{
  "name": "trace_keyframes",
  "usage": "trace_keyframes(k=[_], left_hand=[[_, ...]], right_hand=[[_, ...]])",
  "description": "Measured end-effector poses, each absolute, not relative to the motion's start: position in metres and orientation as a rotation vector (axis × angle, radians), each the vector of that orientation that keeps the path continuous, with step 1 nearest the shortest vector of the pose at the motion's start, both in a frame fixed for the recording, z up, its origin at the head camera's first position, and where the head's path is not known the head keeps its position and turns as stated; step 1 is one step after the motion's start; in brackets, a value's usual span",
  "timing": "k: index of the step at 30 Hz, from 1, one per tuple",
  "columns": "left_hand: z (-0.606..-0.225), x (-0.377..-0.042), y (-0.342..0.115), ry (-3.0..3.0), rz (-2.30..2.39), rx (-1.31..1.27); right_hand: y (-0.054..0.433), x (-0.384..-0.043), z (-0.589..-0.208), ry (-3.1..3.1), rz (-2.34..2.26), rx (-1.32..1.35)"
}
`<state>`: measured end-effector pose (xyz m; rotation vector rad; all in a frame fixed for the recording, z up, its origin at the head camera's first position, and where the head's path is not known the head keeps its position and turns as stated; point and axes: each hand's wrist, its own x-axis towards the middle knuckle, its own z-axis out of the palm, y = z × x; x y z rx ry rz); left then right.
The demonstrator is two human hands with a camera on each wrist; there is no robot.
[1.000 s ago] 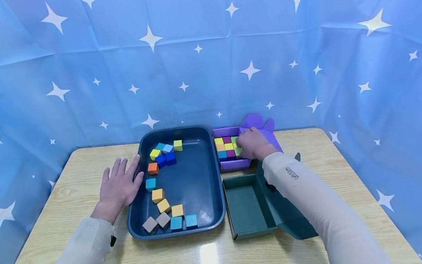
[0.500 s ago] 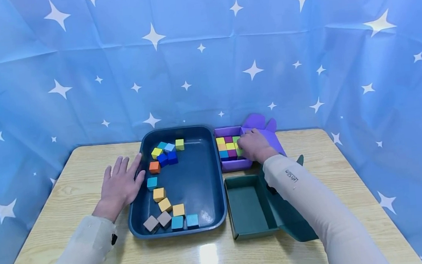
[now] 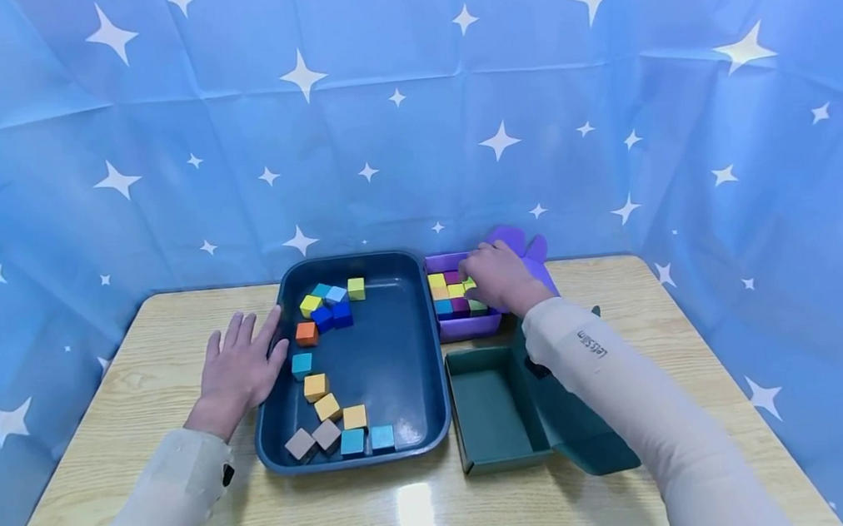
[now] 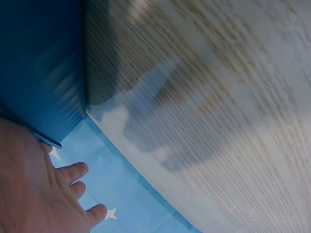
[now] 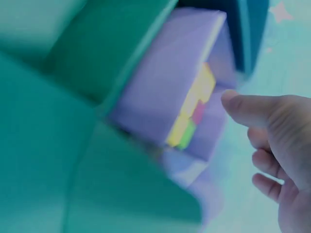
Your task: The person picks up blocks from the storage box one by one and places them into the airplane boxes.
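My left hand (image 3: 239, 371) lies with its fingers spread against the left rim of a dark blue tray (image 3: 441, 378); in the left wrist view, the hand (image 4: 36, 189) is at the tray's wall (image 4: 43, 63). My right hand (image 3: 501, 279) is over a purple box (image 3: 468, 329) packed with coloured cubes (image 3: 456, 291), hiding its right side. In the blurred right wrist view, thumb and fingers of that hand (image 5: 286, 136) stand apart beside the box (image 5: 160, 92), with nothing seen between them. A green cube (image 3: 478, 307) shows below the fingers.
Inside the tray are loose cubes: orange (image 3: 306, 334), teal (image 3: 302, 366), grey (image 3: 301, 445), blue (image 3: 341, 314) and others. A dark green box (image 3: 499, 423) with its lid folded out stands in front of the purple box. A starry blue cloth (image 3: 413, 172) hangs behind the table.
My right hand has risen off the purple box's right side and shifted slightly left, its fingers loosening. The left hand keeps its place on the tray rim.
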<state>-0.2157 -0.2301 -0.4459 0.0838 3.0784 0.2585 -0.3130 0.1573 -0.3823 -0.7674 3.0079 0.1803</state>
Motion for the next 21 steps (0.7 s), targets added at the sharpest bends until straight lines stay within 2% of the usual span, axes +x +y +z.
trace_keyframes(k=[7,21], left_hand=[[-0.446,-0.216,-0.232,3.079,0.249,0.083],[-0.447,-0.218,-0.230,3.083,0.248,0.066]], right_hand=[[0.115,-0.296,-0.368,2.942,0.036,-0.998],[0.022,-0.226,-0.388,2.600,0.224,-1.432]])
